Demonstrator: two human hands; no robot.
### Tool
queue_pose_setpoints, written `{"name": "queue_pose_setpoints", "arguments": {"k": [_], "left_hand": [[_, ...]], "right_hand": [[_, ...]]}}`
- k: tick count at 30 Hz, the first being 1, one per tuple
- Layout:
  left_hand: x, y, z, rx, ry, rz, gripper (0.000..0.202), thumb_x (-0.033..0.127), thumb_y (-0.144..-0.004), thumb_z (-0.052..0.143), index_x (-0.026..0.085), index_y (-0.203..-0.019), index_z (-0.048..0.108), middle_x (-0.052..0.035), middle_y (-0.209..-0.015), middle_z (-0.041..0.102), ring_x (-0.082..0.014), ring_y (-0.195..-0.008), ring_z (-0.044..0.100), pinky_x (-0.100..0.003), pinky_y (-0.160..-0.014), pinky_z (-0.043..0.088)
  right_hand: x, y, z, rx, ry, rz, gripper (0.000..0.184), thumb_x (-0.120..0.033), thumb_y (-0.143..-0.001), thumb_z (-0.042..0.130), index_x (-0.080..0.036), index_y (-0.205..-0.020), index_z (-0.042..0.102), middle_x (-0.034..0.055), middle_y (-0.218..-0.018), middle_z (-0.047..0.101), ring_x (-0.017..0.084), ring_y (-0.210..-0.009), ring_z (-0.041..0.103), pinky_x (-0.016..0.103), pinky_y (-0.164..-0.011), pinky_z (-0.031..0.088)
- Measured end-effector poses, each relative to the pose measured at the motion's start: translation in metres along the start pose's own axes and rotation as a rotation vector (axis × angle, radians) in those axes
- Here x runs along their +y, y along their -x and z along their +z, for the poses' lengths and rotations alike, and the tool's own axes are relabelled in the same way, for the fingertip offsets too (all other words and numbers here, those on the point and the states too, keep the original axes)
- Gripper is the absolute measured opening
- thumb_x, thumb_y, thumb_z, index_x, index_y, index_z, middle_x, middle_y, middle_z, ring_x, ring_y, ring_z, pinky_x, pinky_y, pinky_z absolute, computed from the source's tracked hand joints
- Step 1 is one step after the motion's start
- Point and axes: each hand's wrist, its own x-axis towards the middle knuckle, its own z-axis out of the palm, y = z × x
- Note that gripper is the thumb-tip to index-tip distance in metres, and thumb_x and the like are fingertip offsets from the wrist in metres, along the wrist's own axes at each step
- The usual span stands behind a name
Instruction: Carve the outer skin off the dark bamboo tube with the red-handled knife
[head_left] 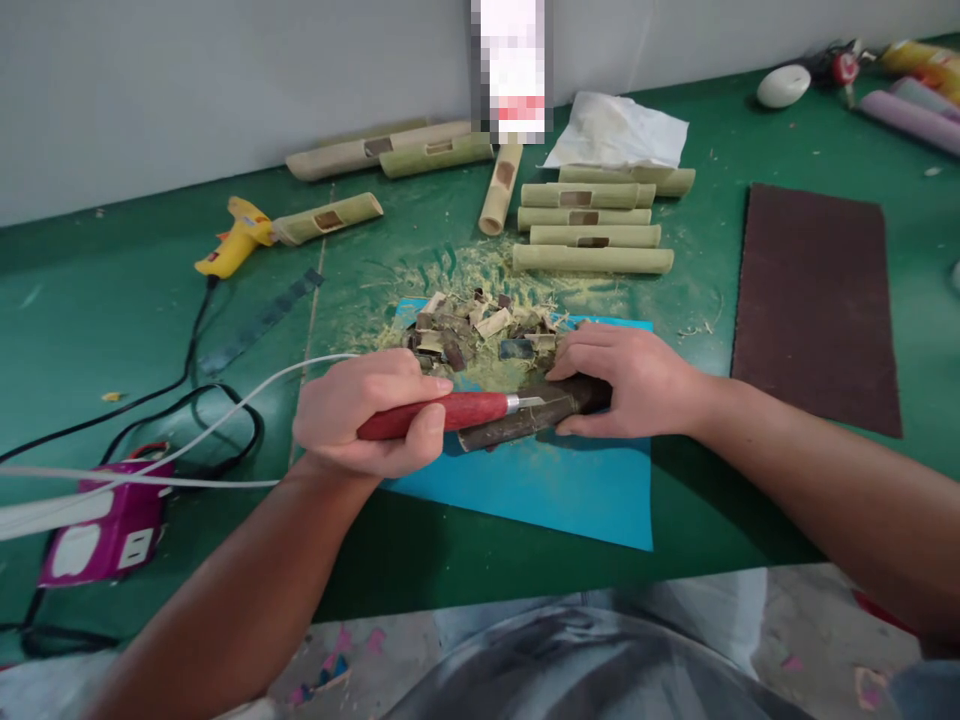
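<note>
1. The green desk (705,305) spreads beneath and beyond your fingers.
2. A blue sheet (589,500) lies under them.
3. Your right hand's (634,375) fingers are clamped on the dark tube (499,433) — it stretches toward your left hand (375,415).
4. Your left fingers grip the red-handled knife (472,408) — blade (529,402) at the tube.
5. Chips (491,322) lie just beyond your fingers.

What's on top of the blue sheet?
On the blue sheet: scraps, and pale dust that spills past its far edge. The dark tube, gripped by the right hand, is over it. Whatever lies beneath these is hidden.
</note>
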Motion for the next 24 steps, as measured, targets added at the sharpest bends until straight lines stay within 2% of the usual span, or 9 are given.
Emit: {"name": "queue_pose_setpoints", "arguments": {"k": [5,10,13,19,22,24], "left_hand": [[0.0,0.003,0.0,0.03,-0.052,-0.01,0.015,0.015,-0.082,0.067,0.026,-0.092,0.071,0.0051,-0.061,0.068,-0.0127,-0.046,0.061,-0.025,-0.042,0.051],[0.005,-0.001,0.004,0.017,-0.051,0.101,0.005,0.026,-0.087,0.068,0.022,-0.091,0.07,0.0042,-0.058,0.067,-0.0117,-0.045,0.061,-0.023,-0.041,0.051],[0.005,-0.006,0.003,0.014,-0.082,0.172,0.01,0.032,-0.089,0.069,0.024,-0.084,0.068,0.0053,-0.054,0.061,-0.0106,-0.042,0.056,-0.023,-0.038,0.047],[0.007,-0.007,-0.002,-0.082,-0.057,0.27,0.012,0.03,-0.088,0.071,0.023,-0.084,0.063,0.0063,-0.054,0.057,-0.0104,-0.042,0.053,-0.024,-0.039,0.047],[0.012,0.0,0.003,-0.002,-0.001,0.132,0.01,0.03,-0.086,0.072,0.023,-0.091,0.067,0.0059,-0.059,0.059,-0.01,-0.044,0.054,-0.023,-0.041,0.045],[0.017,0.004,0.008,0.056,0.053,-0.157,0.026,0.033,-0.086,0.075,0.026,-0.109,0.069,0.0061,-0.063,0.061,-0.0099,-0.046,0.055,-0.023,-0.042,0.046]], "right_hand": [[0.0,-0.001,0.001,-0.002,-0.007,-0.012,0.035,-0.047,-0.081,0.08,-0.019,-0.098,0.068,0.007,-0.094,0.071,0.023,-0.088,0.064,0.034,-0.076,0.046],[-0.001,0.0,-0.001,-0.014,-0.015,0.015,0.033,-0.045,-0.081,0.078,-0.019,-0.098,0.069,0.0071,-0.096,0.072,0.023,-0.089,0.064,0.033,-0.075,0.046],[-0.001,0.0,-0.003,-0.025,-0.039,0.037,0.032,-0.046,-0.082,0.077,-0.019,-0.098,0.069,0.007,-0.096,0.072,0.023,-0.089,0.064,0.034,-0.076,0.047],[0.001,0.0,-0.003,-0.032,-0.054,0.053,0.034,-0.048,-0.083,0.077,-0.02,-0.099,0.07,0.0071,-0.098,0.072,0.023,-0.091,0.065,0.033,-0.076,0.047],[0.001,0.001,-0.004,-0.03,-0.048,0.047,0.034,-0.047,-0.082,0.079,-0.02,-0.1,0.07,0.0069,-0.097,0.072,0.023,-0.09,0.065,0.032,-0.075,0.046],[0.0,0.001,-0.004,-0.035,-0.045,0.047,0.034,-0.046,-0.081,0.08,-0.019,-0.1,0.07,0.0068,-0.097,0.071,0.022,-0.09,0.064,0.032,-0.074,0.045]]}}
